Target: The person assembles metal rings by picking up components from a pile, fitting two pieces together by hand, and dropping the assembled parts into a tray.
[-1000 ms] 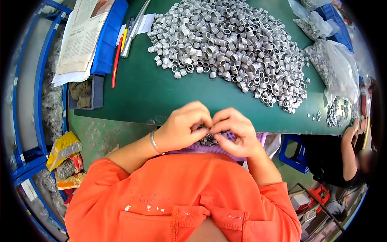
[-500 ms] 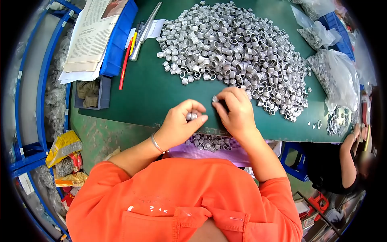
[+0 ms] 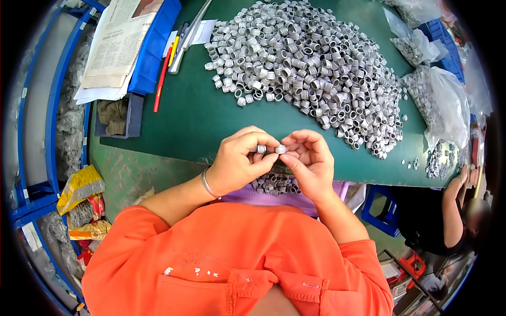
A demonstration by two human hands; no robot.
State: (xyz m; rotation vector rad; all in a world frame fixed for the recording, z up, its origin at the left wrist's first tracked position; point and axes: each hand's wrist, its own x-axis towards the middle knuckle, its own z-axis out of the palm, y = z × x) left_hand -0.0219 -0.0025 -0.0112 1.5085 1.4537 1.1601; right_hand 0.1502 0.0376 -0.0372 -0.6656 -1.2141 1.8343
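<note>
Close together above the table's near edge are my two hands. My left hand (image 3: 243, 160) is closed around a small grey metal ring (image 3: 261, 149), with its fingertips near a second ring. That second metal ring (image 3: 280, 149) sits between the fingertips of both hands, pinched by my right hand (image 3: 309, 160). Beyond my hands a large pile of grey metal rings (image 3: 311, 63) lies on the green table (image 3: 195, 126). Below my hands, more rings (image 3: 275, 184) rest in a purple basket (image 3: 247, 196), partly hidden by my hands.
At the left stand a blue bin (image 3: 156, 50) with newspapers (image 3: 118, 47), a grey box (image 3: 132, 118) and a red pen (image 3: 163, 79). Plastic bags of parts (image 3: 443, 100) lie at the right. Another person's arm (image 3: 452, 210) rests by the table's right edge.
My right hand has moved down and away from the pile with a ring and now meets my left hand. The left hand has shifted slightly right, its fingers closer together.
</note>
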